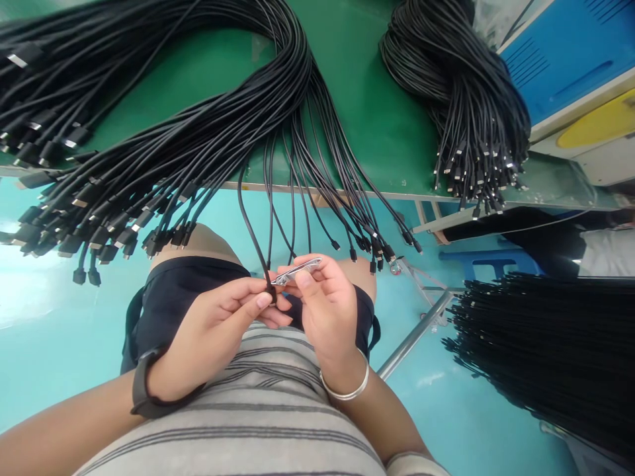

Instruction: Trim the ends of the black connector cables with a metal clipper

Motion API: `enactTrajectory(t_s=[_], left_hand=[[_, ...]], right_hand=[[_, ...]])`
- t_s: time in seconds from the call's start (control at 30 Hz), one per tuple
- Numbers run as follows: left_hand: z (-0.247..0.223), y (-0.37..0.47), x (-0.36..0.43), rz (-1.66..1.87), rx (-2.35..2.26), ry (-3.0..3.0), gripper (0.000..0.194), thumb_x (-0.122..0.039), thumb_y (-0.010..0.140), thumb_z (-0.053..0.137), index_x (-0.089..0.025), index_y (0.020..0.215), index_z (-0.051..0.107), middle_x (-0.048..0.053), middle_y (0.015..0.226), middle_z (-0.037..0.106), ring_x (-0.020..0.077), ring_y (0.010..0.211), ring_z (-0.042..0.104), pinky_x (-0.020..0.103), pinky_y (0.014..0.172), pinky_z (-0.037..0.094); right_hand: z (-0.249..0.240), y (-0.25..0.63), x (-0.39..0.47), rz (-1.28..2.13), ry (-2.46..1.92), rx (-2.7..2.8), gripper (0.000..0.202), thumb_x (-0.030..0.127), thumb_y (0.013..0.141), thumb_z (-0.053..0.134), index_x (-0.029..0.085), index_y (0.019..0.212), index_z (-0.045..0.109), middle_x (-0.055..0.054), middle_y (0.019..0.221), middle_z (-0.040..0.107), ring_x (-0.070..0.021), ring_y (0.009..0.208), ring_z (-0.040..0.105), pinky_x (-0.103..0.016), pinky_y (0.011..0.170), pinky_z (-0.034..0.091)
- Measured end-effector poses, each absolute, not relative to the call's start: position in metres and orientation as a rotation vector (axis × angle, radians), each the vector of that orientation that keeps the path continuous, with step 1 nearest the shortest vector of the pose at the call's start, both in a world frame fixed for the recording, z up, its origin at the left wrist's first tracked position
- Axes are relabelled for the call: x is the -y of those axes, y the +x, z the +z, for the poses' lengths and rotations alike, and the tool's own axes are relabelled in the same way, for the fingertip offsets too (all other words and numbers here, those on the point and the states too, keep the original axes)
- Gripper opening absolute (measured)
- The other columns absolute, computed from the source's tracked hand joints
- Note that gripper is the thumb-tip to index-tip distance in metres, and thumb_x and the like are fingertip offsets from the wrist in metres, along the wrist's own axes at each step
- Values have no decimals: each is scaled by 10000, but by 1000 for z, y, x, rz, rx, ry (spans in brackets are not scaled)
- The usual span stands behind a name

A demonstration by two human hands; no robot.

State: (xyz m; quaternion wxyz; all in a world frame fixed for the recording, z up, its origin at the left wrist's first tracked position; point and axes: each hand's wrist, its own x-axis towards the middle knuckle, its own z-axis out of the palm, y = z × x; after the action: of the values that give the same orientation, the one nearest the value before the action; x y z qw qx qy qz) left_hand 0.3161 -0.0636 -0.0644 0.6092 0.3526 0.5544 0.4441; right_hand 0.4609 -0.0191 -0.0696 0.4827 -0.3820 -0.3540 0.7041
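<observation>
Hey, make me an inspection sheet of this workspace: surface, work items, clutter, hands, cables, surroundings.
Surface: green tabletop, with black cables lying on it.
Work items: black cable end and silver clipper-like tool, tip beside the cable; contact unclear.
Clutter: many connectors overhang the table's near edge.
Hands: left hand pinches the cable end; right hand holds the tool.
Cables: big looped bundle at left and centre, second bundle at right, dark mass of cables at lower right.
Surroundings: light-blue floor, blue stool, blue panel at upper right.
</observation>
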Motion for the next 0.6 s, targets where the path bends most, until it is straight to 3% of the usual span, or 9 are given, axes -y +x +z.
enactTrajectory(t_s=[0.27,0.4,0.5,0.6], left_hand=[[-70,318,62,931,-1303,860,256,-446,888,668,-195,891,717,64,849,766,221,706,733,327,693,611],[-78,319,63,780,-1455,1089,280,-495,833,712,-215,834,708,12,685,721,191,619,674,283,611,536],[-87,313,59,871,-1749,1223,302,-519,827,710,-222,828,663,-3,674,667,172,617,613,274,592,482],[-98,305,49,954,-1803,1166,374,-525,836,699,-224,1050,640,39,927,705,203,797,656,289,687,514]], right_hand=[[-68,468,10,1821,-881,863,257,441,836,733,253,979,633,-30,895,765,-243,882,761,-408,807,624],[-62,483,-1,1878,-806,1130,209,402,851,721,255,985,659,-36,929,763,-226,921,728,-409,852,594],[-64,497,-10,1608,-1014,1256,140,321,874,691,255,991,655,-29,947,750,-196,903,703,-388,878,568],[-69,507,-17,1094,-1358,1420,102,287,886,658,259,984,646,-42,1017,718,-223,1026,652,-446,987,495]])
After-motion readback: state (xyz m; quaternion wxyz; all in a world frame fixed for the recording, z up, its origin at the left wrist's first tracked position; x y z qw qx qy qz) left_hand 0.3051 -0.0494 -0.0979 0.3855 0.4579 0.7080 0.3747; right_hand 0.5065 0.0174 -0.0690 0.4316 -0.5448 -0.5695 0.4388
